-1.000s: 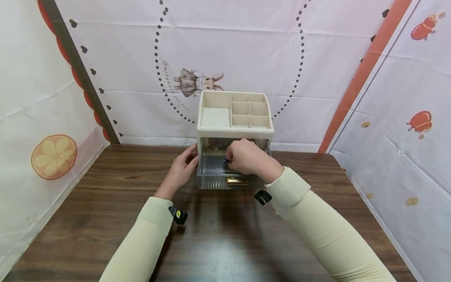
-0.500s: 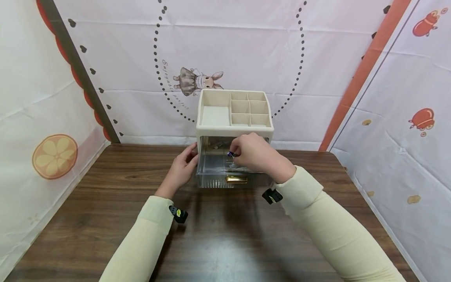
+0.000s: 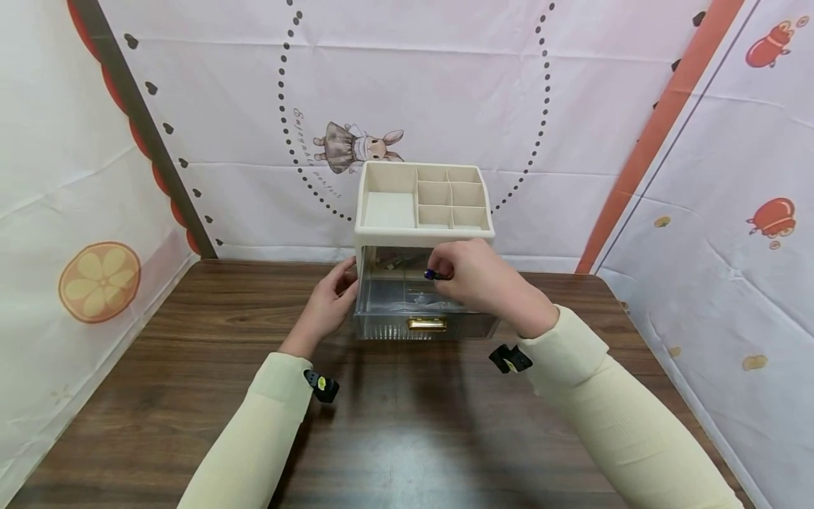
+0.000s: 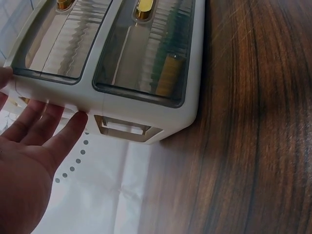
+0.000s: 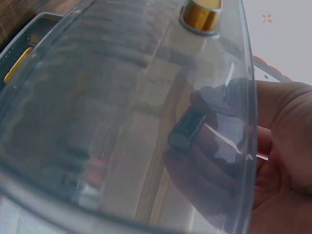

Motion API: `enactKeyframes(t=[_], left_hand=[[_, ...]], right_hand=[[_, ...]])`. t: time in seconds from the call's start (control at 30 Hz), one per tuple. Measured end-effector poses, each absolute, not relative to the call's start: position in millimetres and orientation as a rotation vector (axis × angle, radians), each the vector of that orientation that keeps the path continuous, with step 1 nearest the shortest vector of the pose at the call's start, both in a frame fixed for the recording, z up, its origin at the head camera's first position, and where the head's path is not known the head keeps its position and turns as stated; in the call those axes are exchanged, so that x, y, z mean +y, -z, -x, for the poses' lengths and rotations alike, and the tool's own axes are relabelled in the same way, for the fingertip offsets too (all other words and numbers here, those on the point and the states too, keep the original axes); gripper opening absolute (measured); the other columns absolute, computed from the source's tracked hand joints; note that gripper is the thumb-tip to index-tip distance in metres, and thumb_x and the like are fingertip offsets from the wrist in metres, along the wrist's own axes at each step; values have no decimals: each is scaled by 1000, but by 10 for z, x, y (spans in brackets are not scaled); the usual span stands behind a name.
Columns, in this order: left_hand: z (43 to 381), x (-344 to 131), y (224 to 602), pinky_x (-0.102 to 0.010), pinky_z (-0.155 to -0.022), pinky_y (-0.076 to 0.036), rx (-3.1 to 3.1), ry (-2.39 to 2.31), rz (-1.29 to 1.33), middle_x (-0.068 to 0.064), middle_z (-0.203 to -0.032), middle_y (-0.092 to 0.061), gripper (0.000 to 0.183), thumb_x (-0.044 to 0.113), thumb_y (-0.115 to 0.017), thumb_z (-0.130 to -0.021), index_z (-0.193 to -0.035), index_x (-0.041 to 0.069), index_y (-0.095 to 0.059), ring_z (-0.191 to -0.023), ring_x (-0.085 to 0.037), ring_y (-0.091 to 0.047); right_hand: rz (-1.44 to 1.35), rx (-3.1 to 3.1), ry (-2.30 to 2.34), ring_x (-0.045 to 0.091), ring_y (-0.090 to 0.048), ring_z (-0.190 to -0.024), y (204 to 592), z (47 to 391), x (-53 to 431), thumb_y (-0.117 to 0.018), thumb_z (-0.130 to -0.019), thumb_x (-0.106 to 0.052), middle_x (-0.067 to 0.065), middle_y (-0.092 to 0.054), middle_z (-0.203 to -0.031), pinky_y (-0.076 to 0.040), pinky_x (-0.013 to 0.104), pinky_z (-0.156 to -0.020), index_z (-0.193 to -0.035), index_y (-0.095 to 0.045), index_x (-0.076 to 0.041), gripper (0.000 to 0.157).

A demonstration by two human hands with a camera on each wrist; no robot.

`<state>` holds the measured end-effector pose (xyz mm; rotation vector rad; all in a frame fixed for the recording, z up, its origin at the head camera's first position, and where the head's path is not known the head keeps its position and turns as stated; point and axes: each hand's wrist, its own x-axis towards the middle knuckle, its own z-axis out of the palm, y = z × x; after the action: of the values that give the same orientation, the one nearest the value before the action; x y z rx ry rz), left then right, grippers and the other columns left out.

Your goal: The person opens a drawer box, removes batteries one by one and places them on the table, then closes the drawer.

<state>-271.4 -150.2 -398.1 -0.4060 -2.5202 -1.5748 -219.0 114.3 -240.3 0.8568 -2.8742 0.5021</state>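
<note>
In the head view, a cream organizer [image 3: 422, 238] stands on the wood-grained counter [image 3: 394, 452] against a printed cloth [image 3: 413, 92] bearing a rabbit picture. Its clear drawer [image 3: 384, 328], with a gold handle [image 3: 427, 324], is pulled out under the top tray [image 3: 389, 211], which has one wide compartment and several small ones. The right hand [image 3: 483, 279] is over the drawer, fingers bent in, pinching a small dark cylinder [image 3: 437, 275] with a bluish end; the cylinder lies roughly level, near the right side of the drawer opening. The left hand [image 3: 327, 300] rests at the organizer's left side, and its grasp is hard to judge here

In the left wrist view, that hand's fingers are loosely extended and touch the cream side wall, just beside a slot [image 4: 127, 129]. Two lower drawer fronts sit flush in the frame; behind the one nearer the counter, a yellow thing [image 4: 170, 75] shows dimly

In the right wrist view, the cylinder is seen through the clear drawer front, round end toward the camera, between finger and thumb. Some reddish things [image 5: 95, 170] lower left are too blurred to tell
</note>
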Motion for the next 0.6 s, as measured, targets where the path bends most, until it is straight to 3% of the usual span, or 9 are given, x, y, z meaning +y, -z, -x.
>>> enactKeyframes(t=[0.3, 0.6], left_hand=[[2758, -1497, 3985, -46, -99, -47, -2442, 1625, 443, -16, -115, -63, 53, 25, -62, -96, -145, 20, -43, -110, -29, -61], [2780, -1479, 4014, -46, -96, -49, -2408, 1575, 448, -16, -120, -64, 46, 25, -58, -98, -142, 16, -47, -111, -28, -62]], right_hand=[[-807, -2852, -607, 15, -63, -77, 2406, 2176, 1323, -65, -81, -5, 1, -69, -82, -51, 33, -72, -94, -70, -10, 14], [-704, -2876, -639, 19, -64, -85, 2383, 2171, 1479, -67, -86, -10, 5, -70, -91, -52, 37, -77, -104, -68, -10, 18]])
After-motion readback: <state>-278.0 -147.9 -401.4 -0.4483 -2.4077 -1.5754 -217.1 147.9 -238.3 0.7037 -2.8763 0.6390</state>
